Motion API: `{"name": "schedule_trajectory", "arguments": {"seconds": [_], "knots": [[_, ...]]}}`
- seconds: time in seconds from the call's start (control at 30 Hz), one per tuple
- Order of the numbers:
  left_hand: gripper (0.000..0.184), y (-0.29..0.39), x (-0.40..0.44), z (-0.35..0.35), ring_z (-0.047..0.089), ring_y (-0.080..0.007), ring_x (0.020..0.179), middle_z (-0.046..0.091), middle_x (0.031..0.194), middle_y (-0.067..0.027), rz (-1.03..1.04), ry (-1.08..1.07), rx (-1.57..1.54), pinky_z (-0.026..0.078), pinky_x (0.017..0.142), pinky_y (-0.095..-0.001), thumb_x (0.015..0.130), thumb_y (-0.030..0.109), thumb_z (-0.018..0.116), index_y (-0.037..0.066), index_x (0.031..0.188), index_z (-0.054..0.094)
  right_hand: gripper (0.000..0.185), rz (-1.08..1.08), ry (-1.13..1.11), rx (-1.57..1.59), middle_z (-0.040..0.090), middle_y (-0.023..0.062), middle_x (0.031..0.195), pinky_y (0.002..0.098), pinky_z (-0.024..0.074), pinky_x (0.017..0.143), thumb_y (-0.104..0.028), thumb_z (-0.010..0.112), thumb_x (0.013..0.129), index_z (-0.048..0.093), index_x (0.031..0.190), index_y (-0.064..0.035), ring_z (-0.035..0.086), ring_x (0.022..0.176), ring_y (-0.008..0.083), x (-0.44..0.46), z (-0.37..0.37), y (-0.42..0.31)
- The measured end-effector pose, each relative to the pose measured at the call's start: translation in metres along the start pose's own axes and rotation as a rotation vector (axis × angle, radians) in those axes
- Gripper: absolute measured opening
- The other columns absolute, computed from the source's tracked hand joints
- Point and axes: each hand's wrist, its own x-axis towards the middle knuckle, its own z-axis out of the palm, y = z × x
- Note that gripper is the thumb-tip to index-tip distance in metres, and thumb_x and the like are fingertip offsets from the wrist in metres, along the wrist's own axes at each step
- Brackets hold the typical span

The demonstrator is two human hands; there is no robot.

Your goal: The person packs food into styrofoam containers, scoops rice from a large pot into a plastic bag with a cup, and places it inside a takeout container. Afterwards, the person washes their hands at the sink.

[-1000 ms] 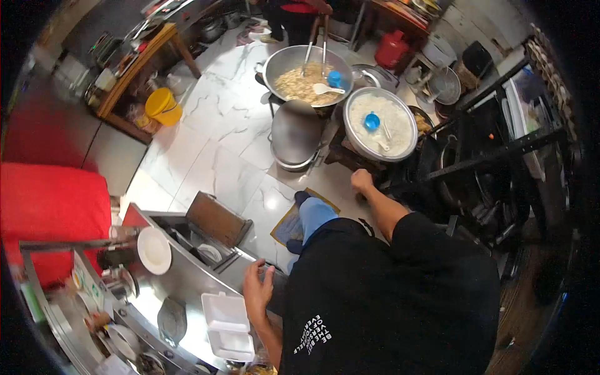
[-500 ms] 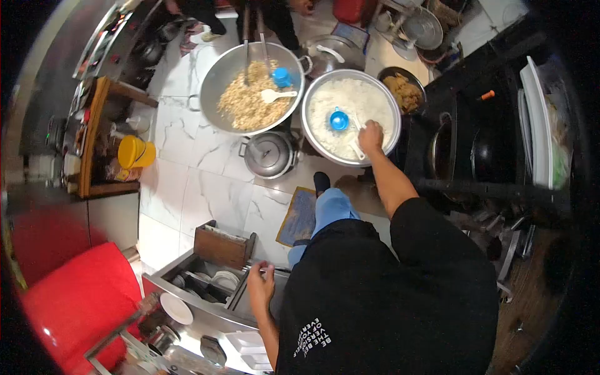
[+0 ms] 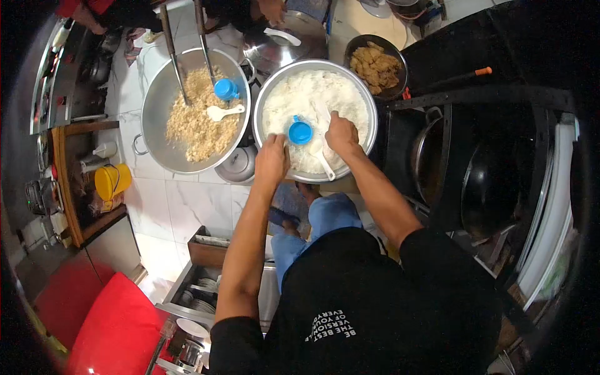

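A wide metal basin of white rice stands before me. My left hand is closed at its near left rim. In my right hand, over the rice, is a white spatula, its flat end pointing up and left. Between my hands a blue cup lies in the rice. A white spoon leans on the near rim. Left of the basin, a large pan holds light brown food, a second blue cup, another white spoon and two long-handled tools.
Behind the basin is a lidded pot; right of that, a bowl of brown pieces. A black rack stands at the right. Another person's hand shows at the top. An open drawer and yellow bucket are at left.
The view has shifted nearer to the basin. My right hand has moved over the rice and taken hold of the white spatula. My left hand has come up from the counter to the basin's rim.
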Motion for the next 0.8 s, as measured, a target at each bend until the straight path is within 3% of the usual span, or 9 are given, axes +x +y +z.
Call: {"name": "schedule_trajectory", "arguments": {"seconds": [0.13,0.17,0.37,0.47,0.57,0.67,0.7,0.8], "knots": [[0.04,-0.006,0.052,0.026,0.056,-0.0413,0.106,0.051,0.125,-0.0202,0.088,-0.014,0.101,0.05,0.086,-0.047,0.085,0.005,0.059,0.005,0.123,0.051,0.026,-0.132,0.107,0.025,0.067,0.026,0.088,0.0466,0.0539,0.079,-0.005,0.051,0.084,0.058,0.106,0.0053,0.067,0.087,0.0403,0.019,-0.016,0.004],[0.044,-0.006,0.06,0.033,0.055,-0.0411,0.11,0.049,0.128,-0.0195,0.074,-0.117,0.135,0.051,0.088,-0.0457,0.084,0.005,0.06,0.008,0.127,0.049,0.023,-0.241,0.226,0.007,0.069,0.0229,0.089,0.0455,0.0549,0.077,-0.005,0.05,0.085,0.061,0.104,0.0032,0.069,0.087,0.0368,0.027,-0.01,0.003],[0.029,-0.028,0.082,0.063,0.058,-0.0396,0.099,0.053,0.114,-0.0201,0.056,-0.249,0.181,0.052,0.083,-0.0465,0.082,0.004,0.061,0.006,0.11,0.058,0.023,-0.283,-0.042,-0.224,0.071,0.0193,0.093,0.041,0.0573,0.068,-0.009,0.054,0.085,0.065,0.104,-0.0019,0.071,0.083,0.0321,0.071,0.028,-0.013],[0.02,-0.03,0.08,0.063,0.059,-0.0393,0.093,0.054,0.106,-0.0196,0.06,-0.204,0.192,0.052,0.081,-0.0472,0.082,0.004,0.059,0.004,0.102,0.059,0.018,-0.354,-0.014,-0.277,0.069,0.0149,0.078,0.038,0.0566,0.061,-0.008,0.054,0.084,0.062,0.099,-0.0012,0.07,0.072,0.0289,0.066,0.045,0.001],[0.019,-0.039,0.079,0.07,0.059,-0.0395,0.094,0.055,0.103,-0.0208,0.074,-0.176,0.224,0.052,0.081,-0.0475,0.081,0.003,0.057,0.003,0.1,0.057,0.015,-0.356,0.174,-0.342,0.066,0.0117,0.074,0.0333,0.0565,0.058,-0.009,0.055,0.084,0.06,0.096,-0.002,0.07,0.068,0.0237,0.044,0.066,0.01],[0.018,-0.037,0.074,0.067,0.06,-0.04,0.092,0.057,0.099,-0.0225,0.075,-0.181,0.286,0.052,0.079,-0.0488,0.081,0.003,0.057,0.001,0.099,0.054,0.012,-0.341,0.227,-0.434,0.068,0.0091,0.082,0.0341,0.0575,0.064,-0.012,0.059,0.082,0.064,0.089,-0.0033,0.071,0.074,0.022,0.02,0.067,0.011],[0.018,-0.037,0.07,0.063,0.06,-0.0402,0.091,0.058,0.097,-0.0231,0.074,-0.177,0.315,0.052,0.078,-0.0494,0.082,0.003,0.057,0.0,0.099,0.053,0.019,-0.357,0.173,-0.413,0.067,0.01,0.085,0.0353,0.0578,0.064,-0.01,0.057,0.084,0.062,0.1,-0.0009,0.07,0.079,0.0232,0.01,0.058,0.012],[0.012,-0.018,0.06,0.035,0.062,-0.0416,0.086,0.06,0.093,-0.0236,-0.07,-0.169,0.237,0.052,0.074,-0.0508,0.086,0.005,0.055,0.0,0.096,0.049,0.027,-0.162,0.218,-0.295,0.066,0.0118,0.088,0.035,0.0577,0.065,-0.008,0.056,0.085,0.06,0.111,0.0001,0.07,0.084,0.025,0.0,0.051,0.015]]}}
